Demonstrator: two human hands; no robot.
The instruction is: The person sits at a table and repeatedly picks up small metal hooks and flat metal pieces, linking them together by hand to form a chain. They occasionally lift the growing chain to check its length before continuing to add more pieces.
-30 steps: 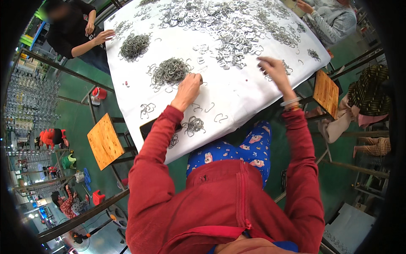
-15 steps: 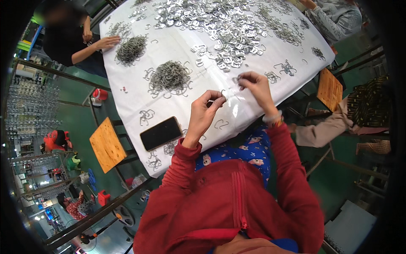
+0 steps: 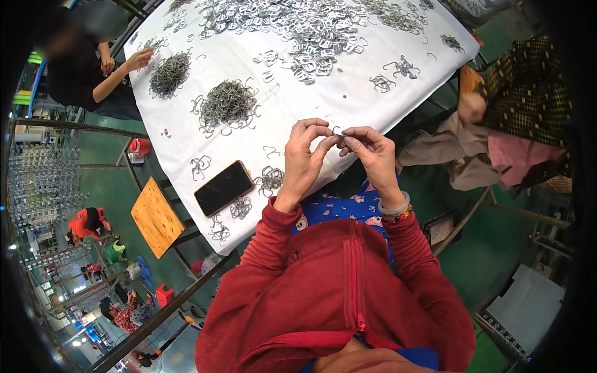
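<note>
My left hand (image 3: 303, 158) pinches a thin bent wire hook (image 3: 336, 130) between thumb and fingertips, over the near edge of the white-covered table. My right hand (image 3: 373, 156) meets it there, thumb and fingers closed on a small metal piece that the fingertips mostly hide. The two sets of fingertips almost touch. Beyond my left hand lies a heap of grey wire hooks (image 3: 229, 104). Flat silver metal buckles (image 3: 314, 46) spread over the far middle of the table. A small cluster of hooks (image 3: 270, 179) rests just left of my left wrist.
A black phone (image 3: 224, 188) lies near the table's left front edge, with loose hooks (image 3: 240, 207) beside it. Another hook heap (image 3: 169, 74) sits near a person's hand (image 3: 139, 59) at far left. A wooden stool (image 3: 157, 216) stands left; another person's legs (image 3: 457, 149) are at right.
My right hand has come left and down to meet my left hand at the hook. The view has shifted slightly. A person at right has moved.
</note>
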